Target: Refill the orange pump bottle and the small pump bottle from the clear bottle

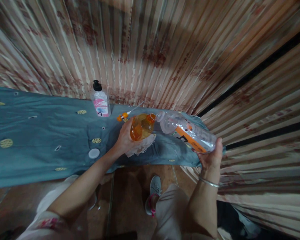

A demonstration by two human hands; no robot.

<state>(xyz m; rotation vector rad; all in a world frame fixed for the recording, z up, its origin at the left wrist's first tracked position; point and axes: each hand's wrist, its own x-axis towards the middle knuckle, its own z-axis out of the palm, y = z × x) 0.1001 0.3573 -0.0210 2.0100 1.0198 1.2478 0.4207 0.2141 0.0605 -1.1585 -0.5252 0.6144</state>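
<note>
My left hand [126, 137] is closed round an amber see-through bottle [141, 127], tilted so that its neck points right. My right hand [211, 155] grips the base of a larger clear plastic bottle [190, 132] with an orange label. That one lies almost sideways, its open neck against or very near the amber bottle's mouth; I cannot tell whether they touch. An orange pump top [123, 116] with a thin clear tube rests on the cloth behind my left hand. Below the amber bottle is a crumpled whitish piece [142, 147], partly hidden.
A teal cloth [45, 133] with yellow patterns covers the long surface. On it stand a clear bottle with a black cap [101, 103] and a round white lid [94, 153]. Pleated curtains [140, 50] hang behind and to the right, with dark bars [255, 70] across them.
</note>
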